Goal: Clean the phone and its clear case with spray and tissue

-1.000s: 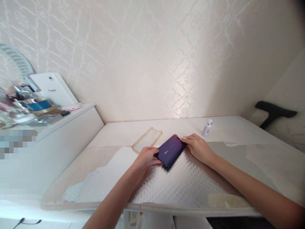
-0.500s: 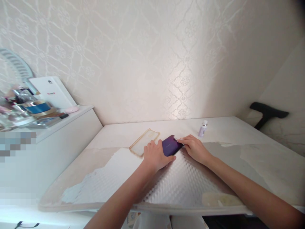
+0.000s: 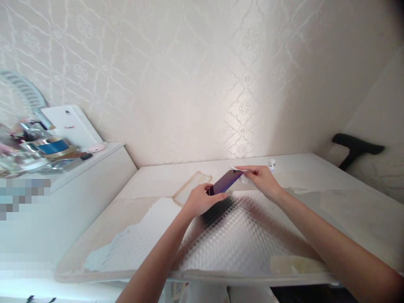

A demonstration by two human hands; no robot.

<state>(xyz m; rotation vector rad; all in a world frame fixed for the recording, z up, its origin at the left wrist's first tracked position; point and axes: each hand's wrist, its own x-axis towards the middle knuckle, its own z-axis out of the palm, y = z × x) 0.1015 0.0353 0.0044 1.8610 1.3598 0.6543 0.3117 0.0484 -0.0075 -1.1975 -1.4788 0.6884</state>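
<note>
A purple smartphone (image 3: pixel 224 182) is lifted off the tabletop, tilted, its dark reflection showing on the shiny cover below. My left hand (image 3: pixel 202 200) grips its near left end between thumb and fingers. At the far right end, my right hand (image 3: pixel 260 176) pinches a small white wipe (image 3: pixel 236 168) against the phone's edge. Just beyond my left hand lies a clear phone case (image 3: pixel 191 185) with a gold-coloured rim, flat on the table. A small bottle (image 3: pixel 272 163) with a silvery cap stands behind my right hand, its lower part hidden.
A textured transparent cover lies over the white table (image 3: pixel 151 170). On the left, a white cabinet (image 3: pixel 116 158) holds a white box (image 3: pixel 71 124), a blue-and-gold jar (image 3: pixel 53 146) and other small items. A black T-shaped handle (image 3: pixel 356 145) stands by the right wall.
The phone has been raised from the table and tilted, with my left hand now gripping its end. My right hand has moved slightly up with the wipe, partly covering the bottle.
</note>
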